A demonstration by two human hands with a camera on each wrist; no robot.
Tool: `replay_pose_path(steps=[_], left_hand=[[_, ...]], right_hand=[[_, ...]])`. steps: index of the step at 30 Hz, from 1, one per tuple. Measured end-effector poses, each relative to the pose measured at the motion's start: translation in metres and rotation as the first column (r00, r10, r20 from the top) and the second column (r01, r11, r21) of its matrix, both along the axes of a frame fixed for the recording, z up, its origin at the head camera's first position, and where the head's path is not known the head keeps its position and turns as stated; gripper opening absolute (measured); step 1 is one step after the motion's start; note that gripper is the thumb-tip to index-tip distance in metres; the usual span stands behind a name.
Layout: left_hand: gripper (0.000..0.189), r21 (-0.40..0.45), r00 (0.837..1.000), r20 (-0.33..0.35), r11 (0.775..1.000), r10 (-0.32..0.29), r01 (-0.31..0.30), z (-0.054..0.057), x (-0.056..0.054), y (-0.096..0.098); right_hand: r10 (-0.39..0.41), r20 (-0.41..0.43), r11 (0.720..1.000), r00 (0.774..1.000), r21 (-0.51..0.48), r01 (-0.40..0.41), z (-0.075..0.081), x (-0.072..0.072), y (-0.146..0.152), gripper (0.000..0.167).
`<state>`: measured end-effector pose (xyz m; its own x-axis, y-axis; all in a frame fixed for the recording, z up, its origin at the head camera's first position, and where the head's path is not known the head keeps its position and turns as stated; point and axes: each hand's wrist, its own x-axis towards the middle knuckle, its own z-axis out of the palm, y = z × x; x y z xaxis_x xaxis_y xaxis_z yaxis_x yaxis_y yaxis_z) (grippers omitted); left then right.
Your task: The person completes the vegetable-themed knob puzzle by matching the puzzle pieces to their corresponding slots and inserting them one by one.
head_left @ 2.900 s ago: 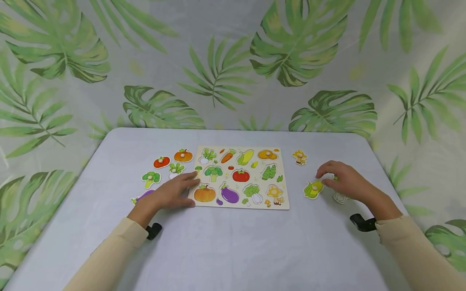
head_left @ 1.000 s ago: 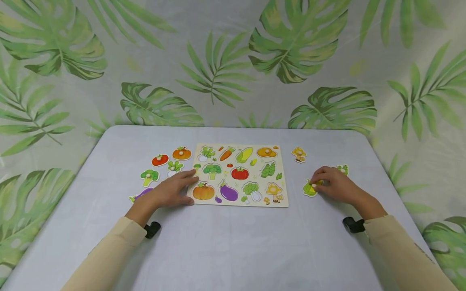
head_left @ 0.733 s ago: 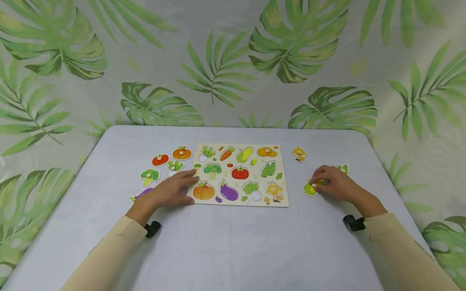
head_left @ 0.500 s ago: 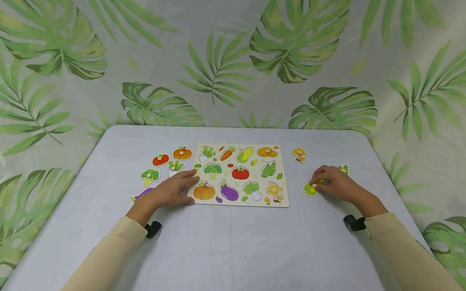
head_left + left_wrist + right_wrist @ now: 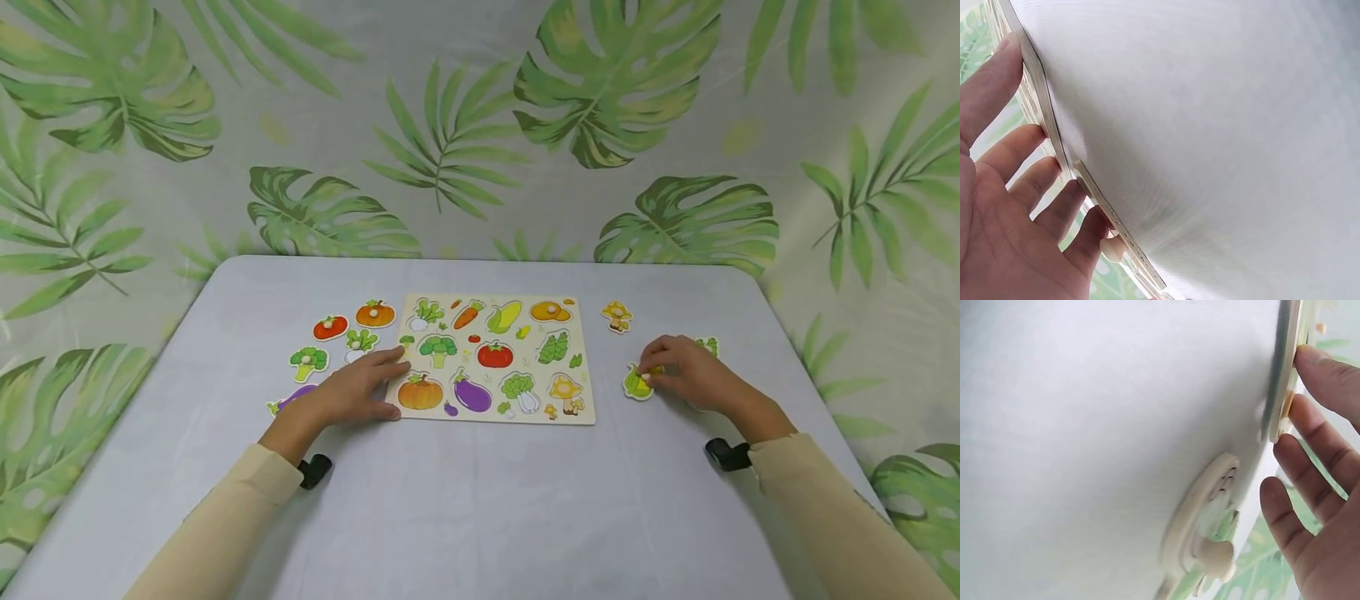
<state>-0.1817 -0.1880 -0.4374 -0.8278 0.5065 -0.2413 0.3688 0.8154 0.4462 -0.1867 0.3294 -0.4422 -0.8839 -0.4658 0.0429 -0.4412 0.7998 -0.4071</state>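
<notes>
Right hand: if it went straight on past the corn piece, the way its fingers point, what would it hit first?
Past the corn piece, the right hand would likely meet the right edge of the puzzle board first, though whether it might pass over is hard to judge.

Your head view is softly lit. A grey shadow spreads beside your bare left fingers (image 5: 1013, 150) across the white cloth-covered tabletop (image 5: 1241, 125); behind your bare right fingers (image 5: 1307, 478), the pale green-leaf-printed backdrop (image 5: 1261, 569) looks washed out and blurred.
</notes>
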Motion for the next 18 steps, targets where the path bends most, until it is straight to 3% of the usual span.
replay_pose_path(steps=[5, 18], left_hand=[[0.076, -0.003, 1.000, 0.004, 1.000, 0.004, -0.004, 0.000, 0.000, 0.000], [0.075, -0.001, 1.000, 0.011, 1.000, 0.010, -0.010, -0.001, -0.001, 0.000]], right_hand=[[-0.001, 0.009, 1.000, 1.000, 0.002, 0.001, 0.007, -0.003, -0.003, 0.016], [0.048, -0.062, 0.999, 0.997, -0.019, -0.049, 0.021, -0.010, -0.013, 0.015]])
